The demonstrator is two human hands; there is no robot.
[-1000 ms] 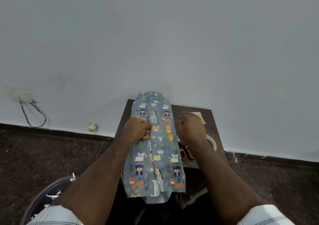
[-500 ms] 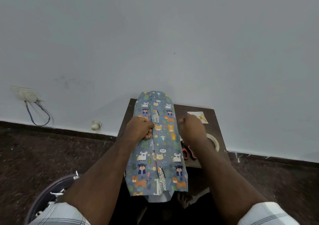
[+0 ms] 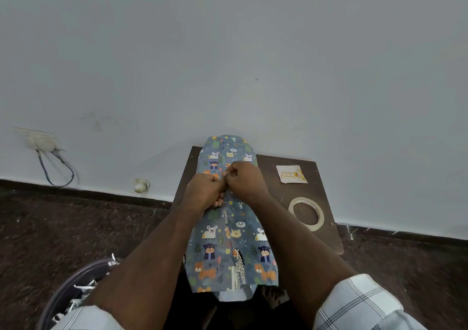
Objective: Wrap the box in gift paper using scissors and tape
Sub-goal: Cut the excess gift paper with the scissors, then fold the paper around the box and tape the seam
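Observation:
The box is hidden inside blue animal-print gift paper [image 3: 235,241], which lies lengthwise on a small dark table [image 3: 268,163] and overhangs its near edge. An overlapping seam runs down the middle of the paper. My left hand [image 3: 202,190] grips the paper at the seam with curled fingers. My right hand [image 3: 245,180] touches the left one and pinches the seam with its fingertips; whether a piece of tape is under them is hidden. A roll of tape [image 3: 306,213] lies on the table to the right. The scissors are out of sight behind my right forearm.
A small "Happy Birthday" card [image 3: 291,174] lies at the table's far right. The table stands against a white wall. A round bin [image 3: 76,286] with paper scraps sits on the dark floor at lower left. A wall socket [image 3: 40,142] with a cable is at far left.
My right hand moved left from the scissors side onto the seam and now meets my left hand. The left hand stayed on the seam. The camera moved in closer.

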